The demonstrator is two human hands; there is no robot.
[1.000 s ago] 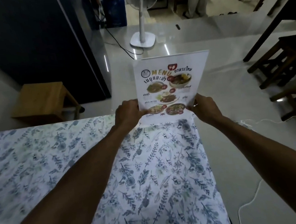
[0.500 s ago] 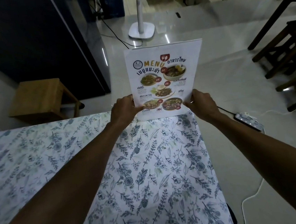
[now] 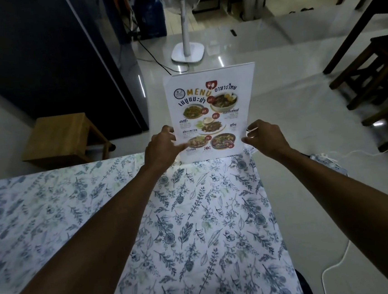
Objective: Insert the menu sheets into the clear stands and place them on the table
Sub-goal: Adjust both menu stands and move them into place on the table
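Observation:
A clear stand with a colourful menu sheet (image 3: 210,107) inside stands upright at the far right corner of the table (image 3: 195,217), which is covered by a blue floral cloth. Its lower edge meets the cloth. My left hand (image 3: 162,150) holds the stand's lower left edge, with the thumb across the front of the sheet. At the lower right edge, the fingertips of my right hand (image 3: 265,137) pinch the stand. No other stands or loose sheets are in view.
Beyond the table's far edge stand a low wooden stool (image 3: 64,135), a tall dark cabinet (image 3: 49,54) and a white pedestal fan (image 3: 187,52). Dark wooden chairs (image 3: 376,77) fill the right side. A power strip (image 3: 327,162) and white cable lie on the floor at right.
The stand has come down from mid-air until its base meets the table's far corner. Both hands stayed on its lower edges. My left hand's fingers are blurred with motion.

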